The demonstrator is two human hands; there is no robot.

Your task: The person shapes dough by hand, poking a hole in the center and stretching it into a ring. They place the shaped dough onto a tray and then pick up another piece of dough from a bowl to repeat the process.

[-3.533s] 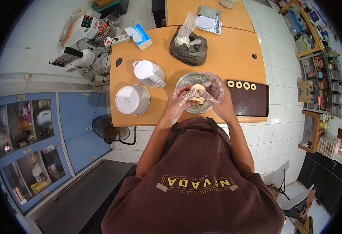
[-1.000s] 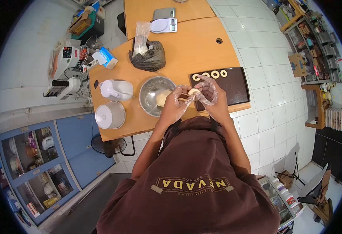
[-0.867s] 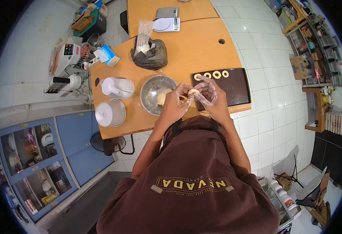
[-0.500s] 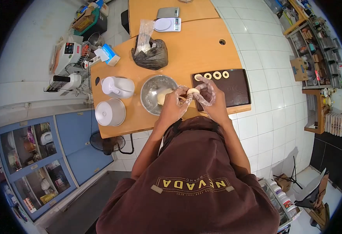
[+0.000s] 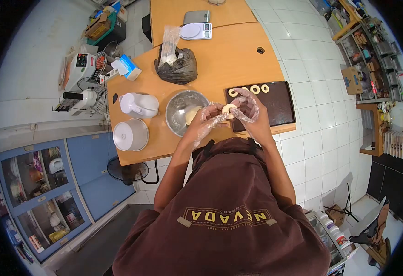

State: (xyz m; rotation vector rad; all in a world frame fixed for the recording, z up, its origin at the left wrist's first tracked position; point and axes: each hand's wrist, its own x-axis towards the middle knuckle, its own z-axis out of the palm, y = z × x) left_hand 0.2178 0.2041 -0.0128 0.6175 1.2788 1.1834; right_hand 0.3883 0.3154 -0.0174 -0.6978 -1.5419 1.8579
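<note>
A small piece of dough (image 5: 229,110) is held up between the two hands, over the gap between the metal bowl (image 5: 175,105) and the left edge of the dark tray (image 5: 278,108). It is pinched on one side by the grip of the left hand (image 5: 206,121), and on the other by the grip of the right hand (image 5: 251,113), thumb and fingertips being brought together on it in both. The fingers are coated with whitish residue. Whether a hole has been opened through the piece cannot be told, since it is partly covered by the fingertips.

A larger lump of dough (image 5: 191,115) is left in the bowl, partly hidden by the left hand. On the tray, four dough rings (image 5: 255,89) are lined up along the far edge, one of them being partly covered by the right hand; the rest of the tray's visible surface is bare. Farther along the desk (image 5: 229,60), a dark plastic bag (image 5: 177,69) and a white scale (image 5: 196,31) are set out.

The step in hand is judged to be shaping: the piece seems to be worked into a form like that of the rings. For the next move, light, even pressure is called for, with the piece turned between the fingertips so that its thickness is kept regular and no tear is made.
</note>
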